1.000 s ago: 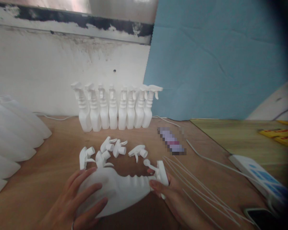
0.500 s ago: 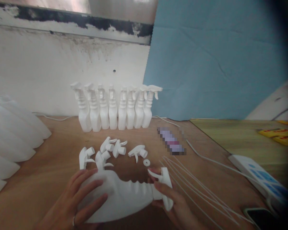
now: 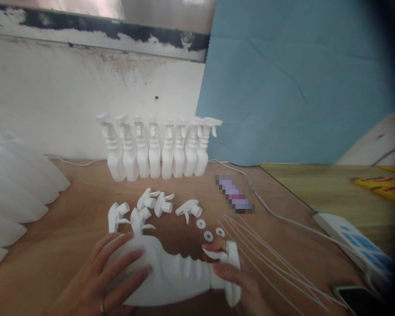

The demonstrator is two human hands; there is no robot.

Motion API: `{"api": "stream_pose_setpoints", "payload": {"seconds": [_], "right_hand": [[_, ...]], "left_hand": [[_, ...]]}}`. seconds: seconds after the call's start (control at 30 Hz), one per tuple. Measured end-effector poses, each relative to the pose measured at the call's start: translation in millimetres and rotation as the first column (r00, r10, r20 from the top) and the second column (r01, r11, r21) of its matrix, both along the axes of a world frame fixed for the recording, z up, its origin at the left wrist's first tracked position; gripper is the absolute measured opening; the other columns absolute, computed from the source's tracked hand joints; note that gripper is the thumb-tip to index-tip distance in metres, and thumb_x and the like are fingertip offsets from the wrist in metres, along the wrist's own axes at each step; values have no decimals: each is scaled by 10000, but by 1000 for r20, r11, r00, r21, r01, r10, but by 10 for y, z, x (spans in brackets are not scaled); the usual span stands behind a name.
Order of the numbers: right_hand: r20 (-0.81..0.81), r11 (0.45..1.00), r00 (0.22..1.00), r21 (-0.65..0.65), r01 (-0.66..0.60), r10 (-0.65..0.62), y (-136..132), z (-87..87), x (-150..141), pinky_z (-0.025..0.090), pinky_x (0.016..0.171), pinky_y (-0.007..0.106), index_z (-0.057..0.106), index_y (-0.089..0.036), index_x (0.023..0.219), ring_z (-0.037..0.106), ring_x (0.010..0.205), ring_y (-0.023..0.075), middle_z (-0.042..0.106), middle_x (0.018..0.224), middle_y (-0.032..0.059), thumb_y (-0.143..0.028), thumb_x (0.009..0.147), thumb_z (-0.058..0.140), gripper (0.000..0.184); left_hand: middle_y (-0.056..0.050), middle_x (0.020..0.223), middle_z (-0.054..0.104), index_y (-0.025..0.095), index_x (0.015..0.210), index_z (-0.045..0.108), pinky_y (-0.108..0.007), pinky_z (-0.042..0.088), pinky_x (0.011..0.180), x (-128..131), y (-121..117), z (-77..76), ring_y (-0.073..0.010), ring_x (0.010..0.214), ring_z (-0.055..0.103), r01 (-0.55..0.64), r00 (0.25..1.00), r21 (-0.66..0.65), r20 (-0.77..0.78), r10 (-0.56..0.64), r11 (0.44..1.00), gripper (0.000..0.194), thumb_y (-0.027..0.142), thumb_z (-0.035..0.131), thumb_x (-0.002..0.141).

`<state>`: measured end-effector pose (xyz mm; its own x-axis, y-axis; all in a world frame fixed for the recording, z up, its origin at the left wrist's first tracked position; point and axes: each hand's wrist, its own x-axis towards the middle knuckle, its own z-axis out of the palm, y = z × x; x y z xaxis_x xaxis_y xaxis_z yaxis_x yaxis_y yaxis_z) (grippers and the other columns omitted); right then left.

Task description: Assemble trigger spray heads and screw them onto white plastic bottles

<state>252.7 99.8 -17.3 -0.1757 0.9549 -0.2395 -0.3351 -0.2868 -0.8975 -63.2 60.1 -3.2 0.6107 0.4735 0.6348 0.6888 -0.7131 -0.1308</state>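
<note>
1. Two bare hands are at work over the wooden desk (image 3: 85, 210), with a white bottle (image 3: 171, 285) between them, lying on its side in front of the person, its neck towards the right.
2. The left hand (image 3: 108, 276) lies over the bottle's broad body, its fingers spread across the plastic; one wears a ring (image 3: 102, 304).
3. The right hand (image 3: 242, 283) is at the neck end, its fingers pinching a white trigger head (image 3: 233, 272) there. I can't tell from here how tightly it sits on the neck.
4. Five loose trigger heads (image 3: 189, 210) lie on the desk beyond the bottle.
5. Three small white rings (image 3: 208, 236) sit near the right hand, just beyond the held head's lever.
6. Eight upright spray bottles (image 3: 154, 158) stand in a row near the wall (image 3: 69, 96), each with a head on top.
7. Over on the left there's a group of pale bottles (image 3: 19, 184), partly cut off by the edge of view.
8. To the right are thin white tubes (image 3: 266, 259), a blurred purple item (image 3: 234, 193), a white cable (image 3: 283, 217) and a white box with blue patches (image 3: 355, 241).
</note>
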Motion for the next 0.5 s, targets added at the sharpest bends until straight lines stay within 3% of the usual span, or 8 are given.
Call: {"api": "stream_pose_setpoints", "payload": {"seconds": [0.13, 0.33, 0.43, 0.5], "right_hand": [[-12, 995, 1000, -98, 20, -21, 4, 36, -34, 468, 543, 273, 690, -217, 971, 621, 695, 200, 680, 843, 36, -341, 633, 765, 368], [-29, 996, 996, 23, -90, 90, 18, 79, 26, 428, 528, 256, 708, -180, 793, 568, 593, 167, 647, 678, 19, -298, 577, 738, 248], [-80, 997, 993, -8, -83, 82, 29, 86, 15, 438, 542, 259, 700, -194, 829, 581, 604, 171, 664, 707, 16, -277, 589, 726, 255], [-128, 997, 991, -59, -47, 39, 54, 99, -6, 413, 497, 241, 684, -214, 882, 559, 551, 151, 646, 680, -4, -248, 605, 719, 282]], "left_hand": [[-96, 1343, 511, 235, 1201, 634, -630, 325, 1041, -3, 5, 13, -422, 1293, 416, 7, 1000, 4, -2, -7, 1000, 439, 313, 733, 780], [-60, 1346, 525, 285, 1197, 637, -596, 326, 1081, 1, -27, 29, -377, 1292, 442, 3, 997, 30, -77, 0, 1000, 398, 401, 688, 820], [-64, 1385, 491, 300, 1254, 597, -593, 341, 1077, -23, -22, 41, -388, 1302, 433, 7, 992, 17, -130, -5, 1000, 487, 369, 722, 789], [-78, 1428, 453, 320, 1320, 535, -593, 371, 1058, -33, -20, 67, -391, 1309, 431, 8, 997, -19, -71, -10, 1000, 593, 352, 743, 765]]}}
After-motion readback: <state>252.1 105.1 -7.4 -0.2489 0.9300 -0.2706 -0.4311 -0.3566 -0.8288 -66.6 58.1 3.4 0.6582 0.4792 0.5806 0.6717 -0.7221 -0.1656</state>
